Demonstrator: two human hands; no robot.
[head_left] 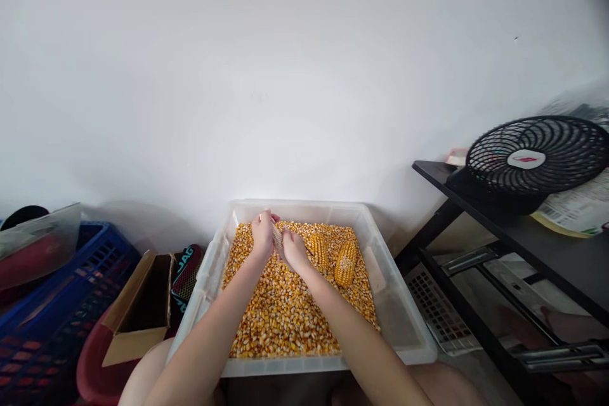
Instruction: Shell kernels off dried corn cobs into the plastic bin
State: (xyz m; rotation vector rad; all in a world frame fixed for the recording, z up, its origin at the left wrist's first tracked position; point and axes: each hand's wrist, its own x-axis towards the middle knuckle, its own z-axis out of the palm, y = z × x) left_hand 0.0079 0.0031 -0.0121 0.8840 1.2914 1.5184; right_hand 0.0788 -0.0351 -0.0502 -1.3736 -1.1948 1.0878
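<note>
A corn cob (277,239), pale and looking mostly stripped of kernels, is held at a slant between my two hands. My left hand (263,235) is closed around its upper part, and my right hand (294,250) grips its lower end. Parts of the cob are hidden by my fingers. Below them, loose yellow corn kernels (285,311) cover the floor of a clear plastic bin (404,323). Right of my right hand, two ears of corn with kernels on lie on the pile, one ear (318,251) beside the other ear (346,264).
The bin stands against a white wall (304,76). On the right, a black table (495,222) carries a black fan (537,155). To the left are a cardboard box (136,346), a red basin (95,355), a dark shoe (186,276) and a blue basket (61,298).
</note>
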